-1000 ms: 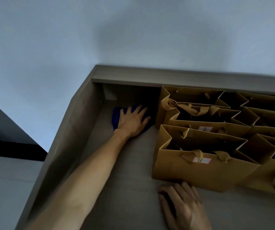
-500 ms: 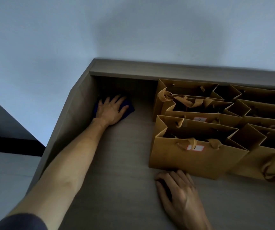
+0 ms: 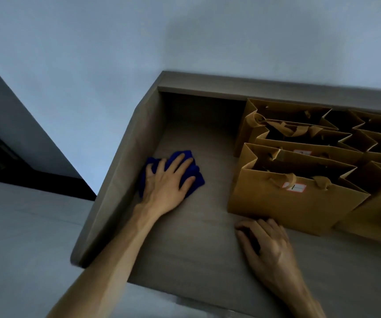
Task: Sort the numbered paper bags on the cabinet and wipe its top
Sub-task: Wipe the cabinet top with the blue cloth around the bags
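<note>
The left hand lies flat with fingers spread on a blue cloth, pressing it to the cabinet top near the left wall; the right hand rests on the top with fingers curled under, grasping nothing, just before the front bag. The brown paper bags stand open in rows at the right; the front one bears a white label, its mark too blurred to read.
</note>
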Demonstrator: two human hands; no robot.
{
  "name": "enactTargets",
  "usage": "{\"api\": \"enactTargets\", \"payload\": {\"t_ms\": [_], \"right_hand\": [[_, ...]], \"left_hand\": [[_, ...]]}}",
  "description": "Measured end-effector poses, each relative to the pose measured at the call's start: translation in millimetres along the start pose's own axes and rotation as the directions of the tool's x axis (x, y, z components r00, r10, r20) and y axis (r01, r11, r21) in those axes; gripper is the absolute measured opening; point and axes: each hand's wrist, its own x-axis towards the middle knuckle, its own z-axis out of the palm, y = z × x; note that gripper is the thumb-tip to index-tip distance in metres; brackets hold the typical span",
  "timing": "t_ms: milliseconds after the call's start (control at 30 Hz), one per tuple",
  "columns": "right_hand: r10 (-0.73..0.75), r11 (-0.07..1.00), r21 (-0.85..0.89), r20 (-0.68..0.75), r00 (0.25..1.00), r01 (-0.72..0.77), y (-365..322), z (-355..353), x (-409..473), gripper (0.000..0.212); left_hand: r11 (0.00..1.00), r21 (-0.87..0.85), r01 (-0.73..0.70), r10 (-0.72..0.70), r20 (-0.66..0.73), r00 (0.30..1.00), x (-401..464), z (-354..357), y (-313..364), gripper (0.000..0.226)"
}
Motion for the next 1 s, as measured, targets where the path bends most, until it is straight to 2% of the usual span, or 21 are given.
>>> {"api": "enactTargets", "payload": {"t_ms": [167,333,533,800,1000], "right_hand": [[-0.015,1.0,0.007,-0.011,1.0,0.015,1.5,1.4,-4.0,0.023],[-0.021,1.0,-0.011,-0.006,1.0,0.021,3.0,3.4,-4.8,0.022],[-0.028,0.999,-0.024,-0.008,1.0,0.027,3.3,3.8,-4.7,0.024],[-0.029,0.999,-0.032,-0.003,1.0,0.029,1.8,1.1,-5.1,0.027],[-0.023,1.0,-0.017,0.008,1.0,0.023,2.9,0.2,-5.7,0.028]], "left_hand": [[0.994,0.029,-0.104,0.106,-0.063,0.992,-105.4,-0.3,-10.6,0.055],[0.987,0.074,-0.142,0.144,-0.012,0.99,-171.3,3.3,-22.1,0.056],[0.989,0.032,-0.144,0.145,-0.022,0.989,-138.3,-2.0,-14.4,0.054],[0.996,0.02,-0.083,0.083,-0.019,0.996,-19.9,-1.6,-3.8,0.056],[0.996,-0.003,-0.087,0.087,-0.071,0.994,-38.7,2.5,-1.0,0.055]]}}
